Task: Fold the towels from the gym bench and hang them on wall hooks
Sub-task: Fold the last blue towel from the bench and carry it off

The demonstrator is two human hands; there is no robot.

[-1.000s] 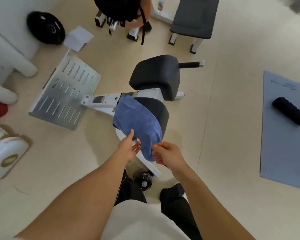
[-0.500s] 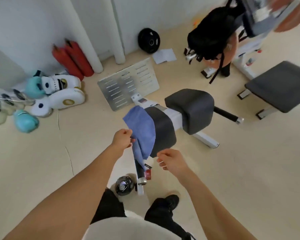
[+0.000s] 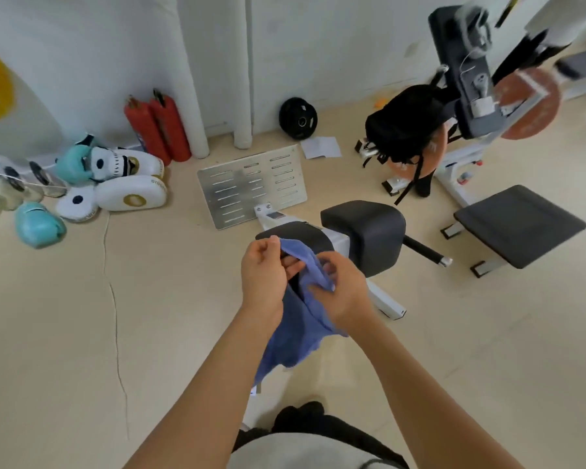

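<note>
A blue towel hangs in the air in front of me, above the black padded gym bench. My left hand pinches the towel's upper edge, fingers curled. My right hand grips the cloth just to the right, its fingers bunched in the fabric. The lower part of the towel drapes down between my forearms. No wall hooks are in view.
A slotted metal footplate joins the bench on the far side. A second flat bench stands at right, with a black bag on a machine behind it. Boxing gloves, pads, red rolls and a weight plate line the wall.
The towel has come off the bench pad and is lifted up. My right hand, empty half a second ago, now grips it close beside my left. The view has tilted up toward the wall.
</note>
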